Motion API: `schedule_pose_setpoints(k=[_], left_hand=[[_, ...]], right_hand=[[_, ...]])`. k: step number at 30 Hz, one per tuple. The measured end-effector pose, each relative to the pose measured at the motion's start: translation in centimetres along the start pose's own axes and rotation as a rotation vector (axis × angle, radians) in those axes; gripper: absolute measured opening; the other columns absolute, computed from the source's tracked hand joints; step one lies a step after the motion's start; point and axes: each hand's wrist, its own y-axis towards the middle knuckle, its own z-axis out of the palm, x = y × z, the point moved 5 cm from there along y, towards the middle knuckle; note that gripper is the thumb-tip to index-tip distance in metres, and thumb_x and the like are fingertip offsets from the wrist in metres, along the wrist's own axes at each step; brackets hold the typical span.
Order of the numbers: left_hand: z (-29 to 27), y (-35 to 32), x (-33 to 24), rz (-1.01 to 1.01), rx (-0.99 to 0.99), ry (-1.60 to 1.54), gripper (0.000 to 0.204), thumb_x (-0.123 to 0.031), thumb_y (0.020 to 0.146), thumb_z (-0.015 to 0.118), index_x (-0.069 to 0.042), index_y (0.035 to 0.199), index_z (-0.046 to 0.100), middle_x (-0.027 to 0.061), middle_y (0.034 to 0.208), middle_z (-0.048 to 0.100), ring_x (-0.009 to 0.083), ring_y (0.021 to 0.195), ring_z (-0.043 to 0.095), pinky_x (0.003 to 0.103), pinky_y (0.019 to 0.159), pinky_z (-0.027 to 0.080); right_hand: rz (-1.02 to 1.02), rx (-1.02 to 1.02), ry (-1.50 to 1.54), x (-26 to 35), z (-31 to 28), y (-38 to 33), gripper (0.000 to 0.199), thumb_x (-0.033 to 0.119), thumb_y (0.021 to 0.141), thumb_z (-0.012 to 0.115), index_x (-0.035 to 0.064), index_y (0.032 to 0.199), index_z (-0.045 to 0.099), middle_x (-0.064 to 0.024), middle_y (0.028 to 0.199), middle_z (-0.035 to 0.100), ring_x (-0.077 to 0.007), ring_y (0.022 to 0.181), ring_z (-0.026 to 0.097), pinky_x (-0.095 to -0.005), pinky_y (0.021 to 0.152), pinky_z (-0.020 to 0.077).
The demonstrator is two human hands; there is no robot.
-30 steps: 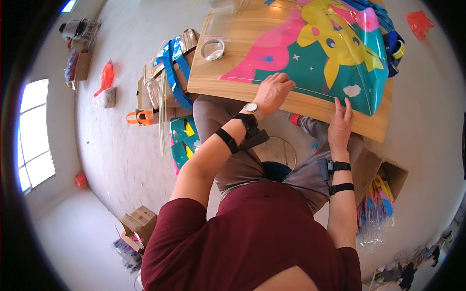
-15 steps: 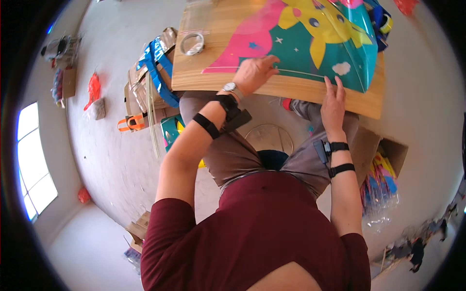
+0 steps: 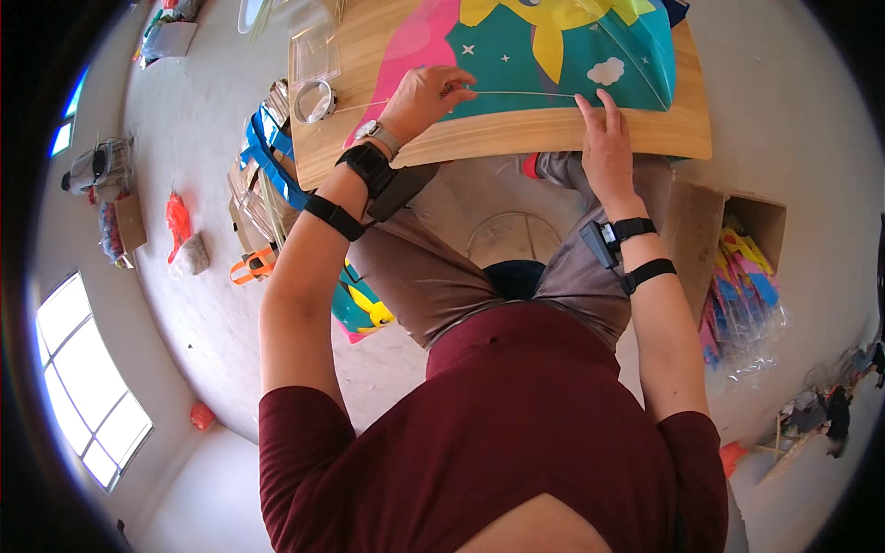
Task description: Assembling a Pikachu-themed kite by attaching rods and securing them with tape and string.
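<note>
A kite-like plastic sheet [image 3: 502, 64] in teal and pink, printed with a yellow cartoon animal, lies on the wooden table [image 3: 525, 134]. Along its near edge runs a thin white line [image 3: 525, 93]; whether it is a rod or a string I cannot tell. My left hand [image 3: 424, 100] is closed over this line with thumb and fingers in a pinch. At the line's right part, my right hand [image 3: 606, 152] has its index and middle fingers stretched out and apart, tips at the sheet's edge. Its thumb is hidden.
A roll of tape [image 3: 315, 101] sits at the table's left side beside clear plastic. Left of the table stand bags with a blue strap [image 3: 272, 161]. An open cardboard box [image 3: 696, 226] with colourful packaged items [image 3: 737, 295] is on the floor at right.
The whole view has shifted, so table and sheet appear higher and further left. My left hand has slid slightly left along the line; my right hand stays at the sheet's edge.
</note>
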Motion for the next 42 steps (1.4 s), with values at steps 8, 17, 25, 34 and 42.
schedule_pose_setpoints(k=[8, 17, 25, 34, 42], left_hand=[[0.6, -0.7, 0.1, 0.020, -0.086, 0.057, 0.021, -0.014, 0.088, 0.075, -0.004, 0.106, 0.073, 0.0090, 0.086, 0.065, 0.0196, 0.073, 0.064, 0.033, 0.069, 0.053], [2.7, -2.8, 1.1, -0.084, -0.213, 0.021, 0.020, -0.014, 0.087, 0.075, -0.006, 0.106, 0.073, 0.0084, 0.092, 0.064, 0.0230, 0.080, 0.064, 0.035, 0.071, 0.051], [3.1, -3.4, 1.2, -0.012, -0.323, 0.062, 0.021, -0.013, 0.085, 0.077, -0.007, 0.104, 0.074, 0.0090, 0.094, 0.064, 0.0249, 0.081, 0.063, 0.037, 0.072, 0.051], [3.5, -3.8, 1.1, -0.040, -0.369, 0.071, 0.019, -0.016, 0.082, 0.077, -0.008, 0.099, 0.075, 0.0100, 0.095, 0.063, 0.0308, 0.096, 0.060, 0.042, 0.084, 0.049], [2.8, -5.0, 0.8, 0.008, -0.457, 0.095, 0.026, -0.017, 0.084, 0.076, -0.008, 0.108, 0.072, 0.0101, 0.100, 0.064, 0.0313, 0.098, 0.059, 0.042, 0.089, 0.048]], right_hand=[[-0.008, -0.006, 0.005, -0.1, 0.1, 0.1, 0.052, 0.000, 0.091, 0.054, 0.0144, 0.140, 0.053, -0.0172, 0.144, 0.044, -0.0383, 0.127, 0.049, -0.0457, 0.108, 0.0411], [-0.005, -0.003, 0.004, 0.1, 0.1, 0.1, 0.054, -0.003, 0.088, 0.054, 0.0133, 0.140, 0.054, -0.0181, 0.144, 0.044, -0.0389, 0.127, 0.048, -0.0458, 0.108, 0.0410], [-0.009, 0.014, -0.004, 0.4, -0.1, 0.1, 0.054, -0.003, 0.088, 0.053, 0.0105, 0.140, 0.053, -0.0192, 0.146, 0.042, -0.0401, 0.128, 0.047, -0.0457, 0.109, 0.0403], [0.001, 0.033, 0.022, 0.8, -0.1, 0.1, 0.052, -0.003, 0.091, 0.052, 0.0103, 0.140, 0.054, -0.0180, 0.147, 0.041, -0.0394, 0.130, 0.045, -0.0456, 0.110, 0.0399], [0.022, 0.053, 0.000, 1.1, -0.1, 0.3, 0.052, -0.004, 0.091, 0.051, 0.0101, 0.142, 0.053, -0.0175, 0.149, 0.039, -0.0386, 0.130, 0.045, -0.0461, 0.109, 0.0398]])
